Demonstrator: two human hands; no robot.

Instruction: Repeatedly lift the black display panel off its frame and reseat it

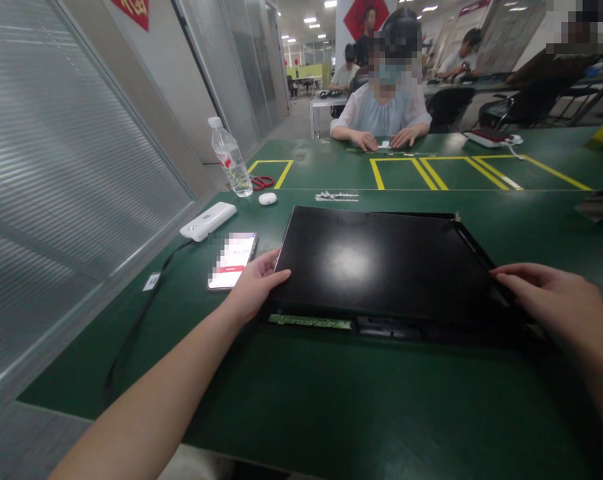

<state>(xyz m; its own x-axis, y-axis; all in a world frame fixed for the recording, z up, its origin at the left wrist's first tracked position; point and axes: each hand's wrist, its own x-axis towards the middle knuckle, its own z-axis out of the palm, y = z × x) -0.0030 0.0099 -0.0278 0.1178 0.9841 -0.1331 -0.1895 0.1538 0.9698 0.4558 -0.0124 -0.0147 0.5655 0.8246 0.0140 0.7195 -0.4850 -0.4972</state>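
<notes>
A flat black display panel (371, 267) lies tilted over a black frame (474, 245), whose rim shows at the back and right. Along the near edge there is a green circuit board strip (310, 322). My left hand (259, 283) grips the panel's left edge, thumb on top and fingers underneath. At the right edge, my right hand (551, 290) is closed with thumb and forefinger pinched; whether the frame rim is also in the pinch cannot be made out.
On the green table (361, 400), left of the panel, are a lit phone (233, 260), a white device (209, 221) with a black strap, an earbud case (268, 199), a water bottle (231, 160) and red scissors (262, 182). Thin strips (336, 197) lie behind. Opposite sits a person (381, 113).
</notes>
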